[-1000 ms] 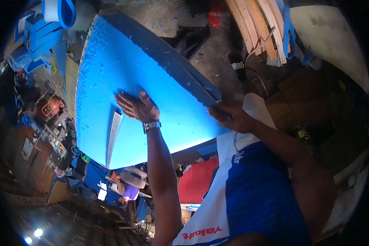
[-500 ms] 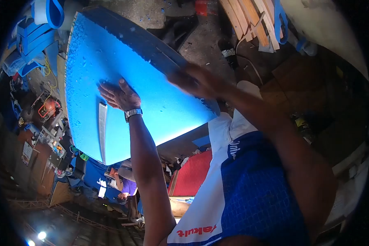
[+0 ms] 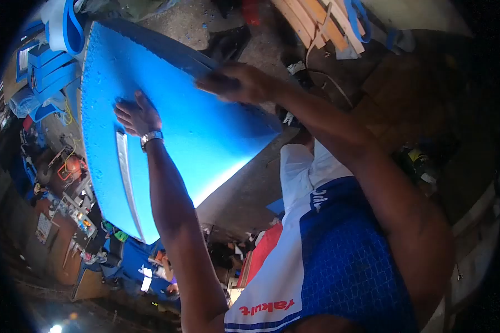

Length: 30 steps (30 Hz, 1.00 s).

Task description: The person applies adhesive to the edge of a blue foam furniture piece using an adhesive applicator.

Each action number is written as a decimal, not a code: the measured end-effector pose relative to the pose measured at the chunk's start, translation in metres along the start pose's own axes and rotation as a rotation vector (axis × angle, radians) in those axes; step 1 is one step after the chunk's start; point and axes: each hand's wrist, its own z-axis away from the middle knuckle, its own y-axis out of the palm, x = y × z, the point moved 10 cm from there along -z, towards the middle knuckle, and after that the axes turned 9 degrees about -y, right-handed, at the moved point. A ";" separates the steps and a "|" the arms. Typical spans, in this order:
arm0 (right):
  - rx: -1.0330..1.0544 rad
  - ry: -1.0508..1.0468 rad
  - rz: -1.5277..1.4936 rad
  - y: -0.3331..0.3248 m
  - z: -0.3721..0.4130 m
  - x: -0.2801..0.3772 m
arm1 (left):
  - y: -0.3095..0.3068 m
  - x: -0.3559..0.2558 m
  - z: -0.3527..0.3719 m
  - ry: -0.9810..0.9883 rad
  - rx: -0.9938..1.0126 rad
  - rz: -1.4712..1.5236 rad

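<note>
A large blue panel [image 3: 189, 139], rough and pitted along its left side, lies tilted in front of me with a dark edge at the top right. On its face, my left hand [image 3: 137, 115], with a metal watch at the wrist, rests flat with the fingers apart. A narrow silver strip [image 3: 129, 183] runs down the panel just below that hand. My right hand [image 3: 236, 83] is curled at the panel's dark edge. Something dark shows under its fingers, too blurred and shaded to name.
Stacked blue pieces [image 3: 53, 69] and a curled blue strip [image 3: 66, 30] are at upper left. Wooden planks [image 3: 316, 25] lie at the top right. Tools and clutter [image 3: 75, 208] fill the left side, with a red surface [image 3: 261, 250] below the panel.
My right hand has slid up and left along the dark edge. My left hand stays flat on the panel. The whole view has shifted, with the panel now further left.
</note>
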 end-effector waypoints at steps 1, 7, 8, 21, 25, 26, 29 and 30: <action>0.003 0.035 -0.020 0.001 0.038 0.000 | 0.001 0.002 0.007 0.033 0.010 0.006; -0.108 0.171 -0.005 0.002 0.216 -0.016 | 0.002 0.012 0.074 0.259 -0.009 0.058; -0.144 0.157 -0.071 0.001 0.212 -0.013 | -0.001 0.009 0.098 0.249 -0.030 0.077; -0.105 0.284 0.149 -0.005 0.252 -0.063 | -0.010 -0.006 0.129 0.198 -0.059 0.058; -0.161 0.053 -0.041 -0.008 0.157 -0.037 | -0.004 0.000 0.121 0.176 -0.047 0.047; -0.170 -0.092 -0.072 -0.004 0.140 -0.025 | -0.006 -0.003 0.124 0.180 -0.040 0.045; -0.121 0.123 -0.057 0.001 0.166 -0.026 | -0.006 0.003 0.121 0.180 -0.042 0.037; -0.086 0.001 0.078 0.003 0.185 -0.031 | -0.003 0.004 0.118 0.173 -0.051 0.048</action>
